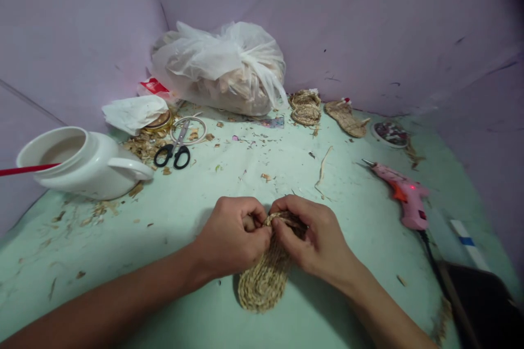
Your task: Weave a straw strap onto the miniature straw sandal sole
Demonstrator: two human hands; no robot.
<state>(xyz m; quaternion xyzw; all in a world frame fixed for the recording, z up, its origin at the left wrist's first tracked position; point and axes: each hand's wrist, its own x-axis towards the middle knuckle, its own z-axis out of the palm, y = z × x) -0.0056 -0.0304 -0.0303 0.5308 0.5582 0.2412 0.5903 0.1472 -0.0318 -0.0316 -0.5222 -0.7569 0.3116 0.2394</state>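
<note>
A small woven straw sole (262, 283), made of coiled braid, rests on the green table in front of me. At its far end my left hand (239, 234) is closed, thumb and fingers pinching the straw braid. Opposite it, my right hand (315, 234) pinches the same end, with the thumb on top and a band of braid under the fingers. The fingertips of both hands almost meet. They hide much of the sole's upper part.
A pink glue gun (403, 193) with a lit red light lies at right. Black-handled scissors (176, 150) and a white pitcher (94, 166) are at left. A tied plastic bag (229, 71), straw slippers (306, 108) and a small bowl (389, 135) stand along the back. Straw scraps litter the table.
</note>
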